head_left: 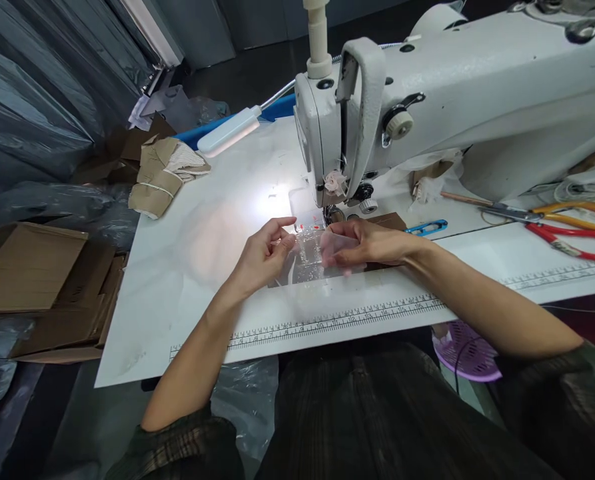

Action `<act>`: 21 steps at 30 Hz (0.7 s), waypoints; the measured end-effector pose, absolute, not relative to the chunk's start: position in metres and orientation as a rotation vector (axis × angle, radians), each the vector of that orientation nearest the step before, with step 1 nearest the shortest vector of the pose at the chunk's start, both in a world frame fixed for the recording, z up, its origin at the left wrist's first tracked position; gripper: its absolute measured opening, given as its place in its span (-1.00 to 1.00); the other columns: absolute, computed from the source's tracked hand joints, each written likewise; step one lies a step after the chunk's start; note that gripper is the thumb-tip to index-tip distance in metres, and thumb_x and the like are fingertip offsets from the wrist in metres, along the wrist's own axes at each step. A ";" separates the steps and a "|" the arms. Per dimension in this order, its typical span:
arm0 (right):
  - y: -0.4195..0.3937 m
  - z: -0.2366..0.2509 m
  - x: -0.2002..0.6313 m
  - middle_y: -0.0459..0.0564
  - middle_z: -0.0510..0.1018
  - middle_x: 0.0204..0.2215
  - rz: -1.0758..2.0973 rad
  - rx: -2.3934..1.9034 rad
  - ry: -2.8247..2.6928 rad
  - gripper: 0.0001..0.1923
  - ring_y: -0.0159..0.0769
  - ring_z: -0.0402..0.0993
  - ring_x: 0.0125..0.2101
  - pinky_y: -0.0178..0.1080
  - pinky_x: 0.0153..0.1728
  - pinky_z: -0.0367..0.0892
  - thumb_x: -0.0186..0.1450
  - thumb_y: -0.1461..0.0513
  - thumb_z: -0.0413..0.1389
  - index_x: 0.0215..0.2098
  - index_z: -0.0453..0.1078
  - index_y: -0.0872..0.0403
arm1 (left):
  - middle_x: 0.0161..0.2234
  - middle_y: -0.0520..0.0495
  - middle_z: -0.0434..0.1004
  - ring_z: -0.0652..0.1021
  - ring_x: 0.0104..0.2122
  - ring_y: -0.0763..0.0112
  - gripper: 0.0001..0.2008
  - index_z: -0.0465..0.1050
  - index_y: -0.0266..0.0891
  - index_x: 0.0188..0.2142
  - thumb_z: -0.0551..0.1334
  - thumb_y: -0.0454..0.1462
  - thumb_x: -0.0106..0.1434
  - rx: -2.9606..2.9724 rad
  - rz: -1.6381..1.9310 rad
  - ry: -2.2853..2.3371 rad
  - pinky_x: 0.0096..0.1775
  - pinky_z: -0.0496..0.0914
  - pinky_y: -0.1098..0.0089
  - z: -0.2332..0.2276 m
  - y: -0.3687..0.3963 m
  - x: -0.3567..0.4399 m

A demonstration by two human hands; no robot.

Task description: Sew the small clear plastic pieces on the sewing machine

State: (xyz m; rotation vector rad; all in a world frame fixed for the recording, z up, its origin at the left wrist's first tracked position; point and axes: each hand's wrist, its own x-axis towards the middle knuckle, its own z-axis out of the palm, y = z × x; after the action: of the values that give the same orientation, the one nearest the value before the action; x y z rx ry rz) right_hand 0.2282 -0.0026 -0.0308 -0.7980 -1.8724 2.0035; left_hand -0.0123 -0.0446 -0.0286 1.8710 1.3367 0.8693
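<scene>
Now both hands, left and right, pinch the clear pouch at the needle (lamp-lit); feeding it straight likely comes next.

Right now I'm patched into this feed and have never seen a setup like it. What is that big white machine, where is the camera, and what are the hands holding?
The one picture comes from a camera on the person's head, looking down at their own arms. The big white machine is an industrial sewing machine on a white table with a printed ruler along its near edge. A small lamp lights the spot by the needle. The left hand and right hand together pinch a small clear plastic piece with red marks, just in front of the needle. To the right lie red-handled scissors and blue thread snips. Folded tan material sits at the far left, cardboard boxes beside the table.
</scene>
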 end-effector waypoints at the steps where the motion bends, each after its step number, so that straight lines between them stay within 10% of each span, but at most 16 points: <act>1: -0.001 -0.030 0.230 -0.06 0.56 -0.38 1.907 -0.898 -1.948 -0.69 -0.42 0.43 -0.53 -0.36 -0.59 0.26 0.20 0.17 0.26 -0.13 0.39 0.09 | -0.41 0.03 0.49 0.33 -0.64 0.57 -0.69 0.35 -0.20 0.09 0.14 -0.22 0.39 2.005 0.821 1.435 -0.60 0.23 0.48 -0.030 -0.043 -0.015; 11: 0.010 -0.026 0.243 -0.06 0.54 -0.50 0.903 -1.300 -2.316 -0.82 -0.32 0.39 -0.49 -0.25 -0.43 0.23 0.29 0.14 0.13 -0.32 0.50 0.06 | -0.17 -0.10 0.53 0.46 -0.37 0.39 -0.77 0.46 -0.17 -0.03 0.10 -0.30 0.39 2.593 0.692 1.687 -0.40 0.30 0.38 -0.028 -0.036 -0.028; 21: -0.009 -0.028 0.225 0.02 0.58 -0.45 1.933 -0.969 -1.904 -0.55 -0.38 0.48 -0.51 -0.36 -0.57 0.34 0.37 -0.09 0.06 -0.32 0.48 0.13 | -0.43 0.02 0.43 0.42 -0.49 0.48 -0.77 0.35 -0.21 -0.38 0.19 -0.14 0.36 2.387 0.577 1.515 -0.50 0.28 0.46 -0.009 -0.043 -0.029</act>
State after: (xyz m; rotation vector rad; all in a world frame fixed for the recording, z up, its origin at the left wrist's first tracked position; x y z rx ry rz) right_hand 0.2251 -0.0091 -0.0281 -0.9686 -1.9045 1.9329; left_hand -0.0285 -0.0427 -0.0089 2.3871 1.5149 0.5767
